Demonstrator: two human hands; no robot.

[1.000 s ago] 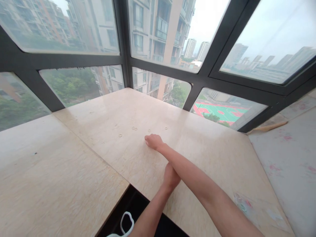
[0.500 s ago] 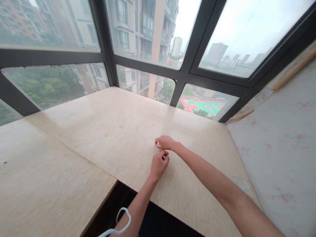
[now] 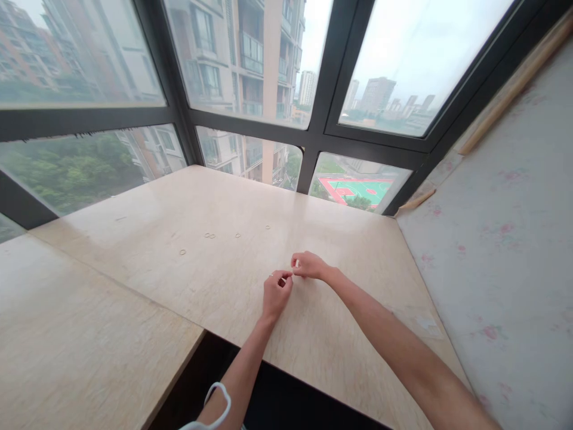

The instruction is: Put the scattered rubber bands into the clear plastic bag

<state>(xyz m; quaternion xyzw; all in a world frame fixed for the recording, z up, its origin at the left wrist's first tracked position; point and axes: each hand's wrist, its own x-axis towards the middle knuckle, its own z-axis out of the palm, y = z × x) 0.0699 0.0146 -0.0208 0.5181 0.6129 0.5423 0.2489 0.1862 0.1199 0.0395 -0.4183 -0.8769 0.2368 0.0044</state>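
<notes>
**A:** Where is the ring, and what has hold of it?

**B:** Your left hand (image 3: pixel 276 292) has its grip curled narrow over the small ring (image 3: pixel 271 275), just above the table (image 3: pixel 353 346) and near its middle. Your right hand (image 3: pixel 310 266) meets it fingertip to fingertip. That grip is pinched close as well, but I cannot tell whether it has the ring too.

**A:** What could go wrong from here?

**B:** I'd judge a slip to be the main risk. The ring is tiny and held only at your fingertips, so if you ease either pinch it could drop. The table looks smooth and glossy, so the ring might roll toward the dark gap (image 3: pixel 268 388) at the near edge. It could also end up among the loose rings (image 3: pixel 182 252) scattered farther off to the left.

**A:** How does it look?

**B:** It is thin, round and pale, close to the table's own colour, so you would struggle to spot it once dropped. It shows as little more than a glint on your left fingers, too small to tell what it is made of.
</notes>
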